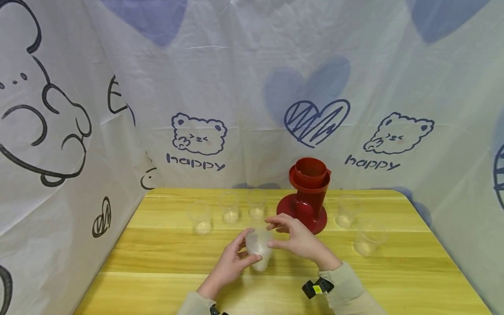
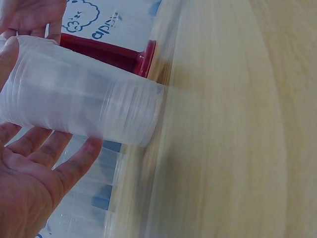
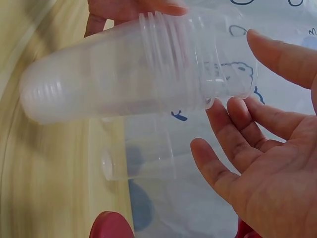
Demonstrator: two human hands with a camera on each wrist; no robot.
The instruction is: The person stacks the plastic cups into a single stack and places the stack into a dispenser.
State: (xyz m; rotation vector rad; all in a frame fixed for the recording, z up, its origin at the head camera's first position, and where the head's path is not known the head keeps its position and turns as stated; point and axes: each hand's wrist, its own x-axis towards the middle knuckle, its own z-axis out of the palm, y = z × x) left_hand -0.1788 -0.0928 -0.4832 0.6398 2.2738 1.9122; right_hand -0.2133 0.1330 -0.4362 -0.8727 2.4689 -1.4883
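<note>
A nested stack of clear plastic cups [image 1: 258, 256] tilts above the wooden table in front of me. My left hand [image 1: 232, 261] grips the stack from the left, thumb on the near side and fingers behind it. Across the rims, my right hand [image 1: 301, 238] holds the topmost clear cup [image 3: 229, 74] by its edge, thumb on one side and fingertips on the other. That cup sticks out a little beyond the other rims in the right wrist view. The stack's closed bottom [image 2: 148, 116] points down toward the tabletop.
Behind the hands stands a red plastic stand [image 1: 311, 201] with a round base and a red cup-shaped top. Single clear cups stand left [image 1: 199, 217] and right [image 1: 369, 238] on the wooden table [image 1: 165, 262]. A printed white cloth [image 1: 252, 87] hangs behind.
</note>
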